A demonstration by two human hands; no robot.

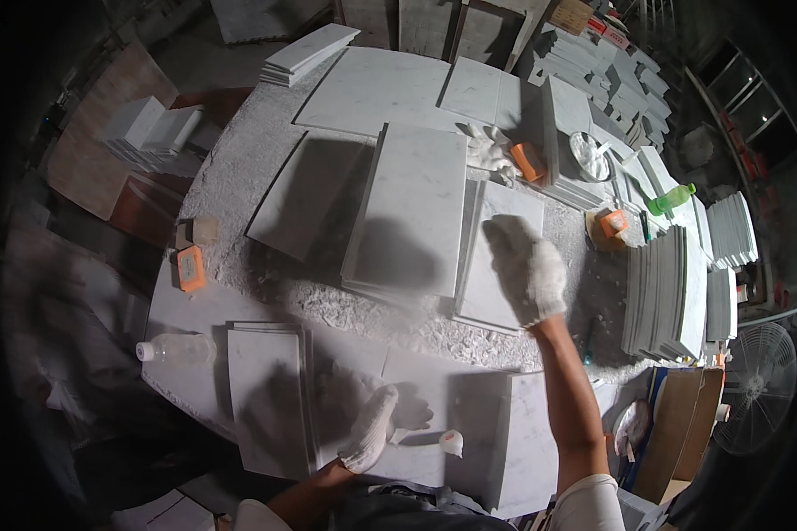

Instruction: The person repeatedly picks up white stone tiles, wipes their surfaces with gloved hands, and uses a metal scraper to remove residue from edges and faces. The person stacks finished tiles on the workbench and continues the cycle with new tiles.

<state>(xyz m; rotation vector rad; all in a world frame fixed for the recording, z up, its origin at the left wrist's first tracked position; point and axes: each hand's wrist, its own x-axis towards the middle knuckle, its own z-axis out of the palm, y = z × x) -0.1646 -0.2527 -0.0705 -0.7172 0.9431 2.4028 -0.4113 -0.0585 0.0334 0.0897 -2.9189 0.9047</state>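
Note:
Both my hands wear white work gloves. My left hand (372, 429) hovers above the near end of the table, fingers stretched out and holding nothing, its shadow beside it. A small white roll or cap (452, 442) lies just to its right. My right hand (545, 281) reaches over the right edge of a pale marble tile stack (505, 208); it is blurred, and whether it touches the tile is unclear. To the left of that stack stands a taller pile of marble tiles (421, 195). In front of me are a leaning tile stack (266, 403) and another marble block (530, 434).
White rubble covers the table (398, 323). A plastic bottle (179, 350) and an orange box (189, 268) lie at left. Crumpled gloves (487, 146) and an orange block (529, 162) lie beyond. Upright tiles (660, 296), a green bottle (671, 200) and a fan (754, 387) are at right.

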